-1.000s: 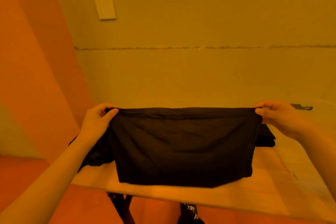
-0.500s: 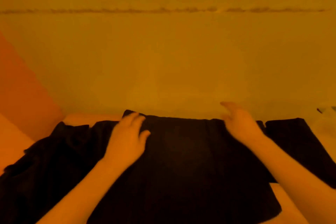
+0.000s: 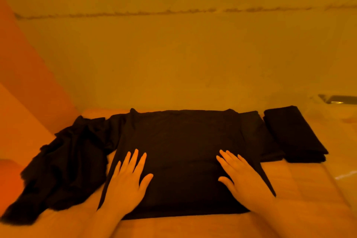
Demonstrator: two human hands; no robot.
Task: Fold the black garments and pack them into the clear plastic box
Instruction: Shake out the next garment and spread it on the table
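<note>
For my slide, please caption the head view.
Both hands, left hand and right hand, press flat on black garment.

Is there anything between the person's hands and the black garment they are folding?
No. Both the left hand and the right hand lie flat, directly on the spread black garment on the table; nothing visible lies between.

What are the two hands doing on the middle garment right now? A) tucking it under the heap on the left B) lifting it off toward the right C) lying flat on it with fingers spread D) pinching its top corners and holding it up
C: the left hand and right hand both lie palm-down with straight, spread fingers on the garment, which is flat on the table.
</note>
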